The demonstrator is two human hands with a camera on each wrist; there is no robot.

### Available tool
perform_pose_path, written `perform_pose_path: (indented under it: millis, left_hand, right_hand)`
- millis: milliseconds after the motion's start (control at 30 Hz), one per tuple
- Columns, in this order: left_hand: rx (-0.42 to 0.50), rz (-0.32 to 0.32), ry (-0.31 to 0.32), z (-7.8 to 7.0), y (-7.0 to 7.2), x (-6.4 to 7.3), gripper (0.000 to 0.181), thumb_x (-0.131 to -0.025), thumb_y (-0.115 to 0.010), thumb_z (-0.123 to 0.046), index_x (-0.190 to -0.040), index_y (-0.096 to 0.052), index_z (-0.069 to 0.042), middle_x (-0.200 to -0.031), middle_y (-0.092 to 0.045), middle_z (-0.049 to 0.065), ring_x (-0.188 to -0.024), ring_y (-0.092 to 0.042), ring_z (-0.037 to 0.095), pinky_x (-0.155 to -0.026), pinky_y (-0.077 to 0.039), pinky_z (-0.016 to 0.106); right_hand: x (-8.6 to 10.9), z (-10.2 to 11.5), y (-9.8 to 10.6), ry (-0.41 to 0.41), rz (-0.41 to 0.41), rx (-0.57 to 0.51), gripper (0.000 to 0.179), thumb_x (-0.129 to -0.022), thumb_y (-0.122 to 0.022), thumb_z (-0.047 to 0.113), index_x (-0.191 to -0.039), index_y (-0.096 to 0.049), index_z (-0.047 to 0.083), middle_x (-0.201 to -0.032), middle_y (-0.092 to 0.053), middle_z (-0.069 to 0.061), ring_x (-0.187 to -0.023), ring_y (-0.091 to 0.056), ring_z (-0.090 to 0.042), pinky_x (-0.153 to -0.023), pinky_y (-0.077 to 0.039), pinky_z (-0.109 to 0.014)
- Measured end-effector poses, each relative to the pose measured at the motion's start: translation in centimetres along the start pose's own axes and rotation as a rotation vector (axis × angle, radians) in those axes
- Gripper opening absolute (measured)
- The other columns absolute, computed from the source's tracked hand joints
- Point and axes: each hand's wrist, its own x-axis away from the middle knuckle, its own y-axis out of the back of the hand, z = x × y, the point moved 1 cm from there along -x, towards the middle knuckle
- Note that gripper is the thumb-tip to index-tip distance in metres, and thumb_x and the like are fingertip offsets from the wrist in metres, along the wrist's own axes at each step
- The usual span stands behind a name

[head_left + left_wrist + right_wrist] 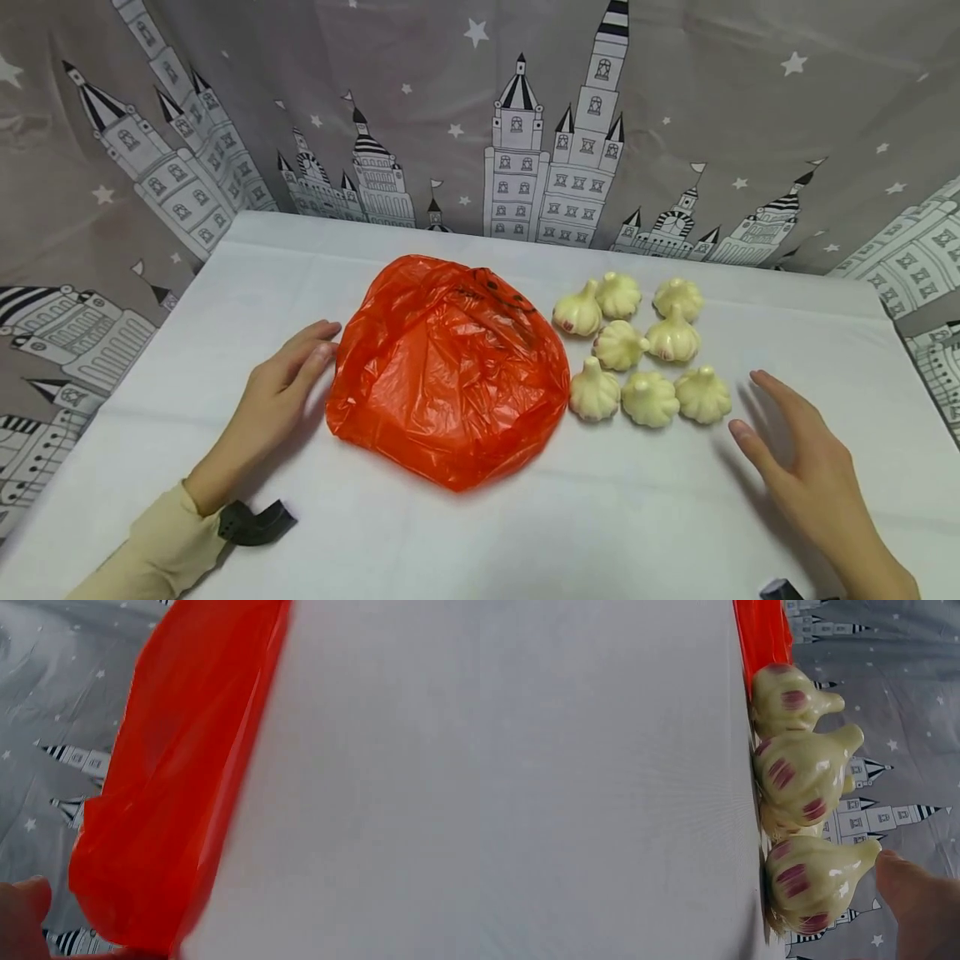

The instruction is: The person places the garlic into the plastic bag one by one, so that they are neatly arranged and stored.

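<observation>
A red plastic bag (450,367) lies spread on the white table, its mouth wide and a dark printed face at its far rim. At its left edge is my left hand (281,383), fingers loosely extended; the fingertips meet or nearly meet the plastic. The left wrist view has the bag (165,780) rising from the table, with the thumb (30,907) apart from it. Several garlic bulbs (650,398) stand grouped right of the bag. Beyond them on the right, my right hand (813,467) holds nothing, thumb and fingers spread. Purple patches mark the bulbs (802,776) in the right wrist view.
A grey cloth backdrop (442,100) with printed castles and stars hangs behind the white table (600,525) and at its sides. A black strap piece (257,523) sits at my left wrist, by the beige sleeve (161,542).
</observation>
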Motion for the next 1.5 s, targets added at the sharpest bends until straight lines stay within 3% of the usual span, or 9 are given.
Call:
perform_pose_path:
  millis: [67,133,267,367,500,767,967,1233,1500]
  left_hand:
    - [0.011,-0.005,0.002,-0.4,-0.7,0.0,0.04,-0.111,-0.054,-0.029,-0.138,-0.066,-0.003,-0.158,-0.052,0.017,-0.15,-0.044,0.042,-0.119,-0.034,0.065]
    - [0.003,-0.01,0.012,-0.7,-1.2,0.0,0.034,-0.109,-0.057,-0.031,-0.128,-0.07,-0.006,-0.158,-0.052,0.015,-0.15,-0.045,0.04,-0.117,-0.038,0.066]
    - [-0.009,-0.028,0.038,-1.1,-1.9,0.1,0.023,-0.103,-0.068,-0.034,-0.103,-0.069,-0.012,-0.156,-0.055,0.012,-0.148,-0.047,0.038,-0.113,-0.045,0.062]
    - [0.002,-0.05,0.049,-1.1,-2.1,0.2,0.021,-0.099,-0.074,-0.034,-0.098,-0.067,-0.014,-0.154,-0.057,0.01,-0.147,-0.048,0.036,-0.114,-0.05,0.031]
    - [0.032,-0.074,0.045,-0.9,-2.4,0.2,0.019,-0.099,-0.075,-0.032,-0.096,-0.067,-0.016,-0.151,-0.059,0.006,-0.145,-0.051,0.031,-0.101,-0.036,-0.001]
    - [0.086,-0.12,0.034,-0.9,-2.4,-0.2,0.016,-0.1,-0.074,-0.026,-0.095,-0.068,-0.012,-0.144,-0.064,0.007,-0.137,-0.058,0.028,-0.1,-0.041,0.001]
    - [0.118,-0.115,0.045,-0.9,-2.4,-0.2,0.015,-0.101,-0.073,-0.027,-0.096,-0.07,-0.013,-0.143,-0.064,0.004,-0.137,-0.057,0.024,-0.101,-0.042,0.002]
    - [0.138,-0.131,0.033,-0.8,-2.4,-0.2,0.013,-0.101,-0.073,-0.024,-0.097,-0.072,-0.012,-0.14,-0.065,0.004,-0.135,-0.058,0.022,-0.102,-0.042,0.002]
    - [0.128,-0.121,0.044,-0.9,-2.3,-0.2,0.016,-0.102,-0.072,-0.027,-0.098,-0.073,-0.012,-0.14,-0.064,0.004,-0.135,-0.058,0.022,-0.102,-0.041,0.002]
  right_hand:
    - [0.1,0.0,-0.2,-0.008,0.009,-0.002,0.069,-0.1,-0.072,0.021,-0.162,-0.041,0.027,-0.162,-0.046,-0.016,-0.156,-0.035,-0.026,-0.131,-0.023,-0.042]
    - [0.2,0.1,-0.3,-0.015,0.013,0.0,0.069,-0.1,-0.072,0.022,-0.162,-0.041,0.027,-0.161,-0.047,-0.016,-0.155,-0.037,-0.033,-0.13,-0.02,-0.029]
    - [0.5,0.1,-0.7,-0.017,0.021,-0.002,0.067,-0.1,-0.071,0.022,-0.161,-0.043,0.026,-0.16,-0.049,-0.016,-0.155,-0.033,-0.012,-0.121,-0.015,-0.012]
    - [0.5,0.1,-0.9,-0.007,0.02,-0.002,0.066,-0.1,-0.072,0.022,-0.16,-0.045,0.025,-0.158,-0.051,-0.015,-0.148,-0.027,0.013,-0.113,-0.014,-0.004]
    - [0.5,0.2,-0.9,0.008,0.004,0.006,0.066,-0.099,-0.074,0.021,-0.159,-0.047,0.024,-0.156,-0.053,-0.016,-0.143,-0.026,0.02,-0.111,-0.014,-0.003]
    - [0.0,0.2,-1.3,-0.003,-0.044,-0.039,0.064,-0.096,-0.077,0.019,-0.155,-0.053,0.025,-0.151,-0.06,-0.009,-0.141,-0.033,0.018,-0.111,-0.019,-0.002]
    - [-0.4,0.8,-1.9,-0.097,-0.048,-0.079,0.065,-0.094,-0.081,0.022,-0.153,-0.054,0.029,-0.15,-0.057,0.02,-0.141,-0.036,0.017,-0.111,-0.022,-0.003]
    - [-1.4,1.7,-3.2,-0.212,-0.012,-0.112,0.073,-0.091,-0.085,0.031,-0.155,-0.051,0.033,-0.156,-0.053,-0.015,-0.151,-0.043,-0.035,-0.124,-0.023,-0.025]
    - [-1.8,1.1,-4.0,-0.133,-0.139,-0.148,0.07,-0.081,-0.092,0.014,-0.144,-0.064,0.023,-0.141,-0.065,0.0,-0.131,-0.046,0.016,-0.111,-0.028,-0.005]
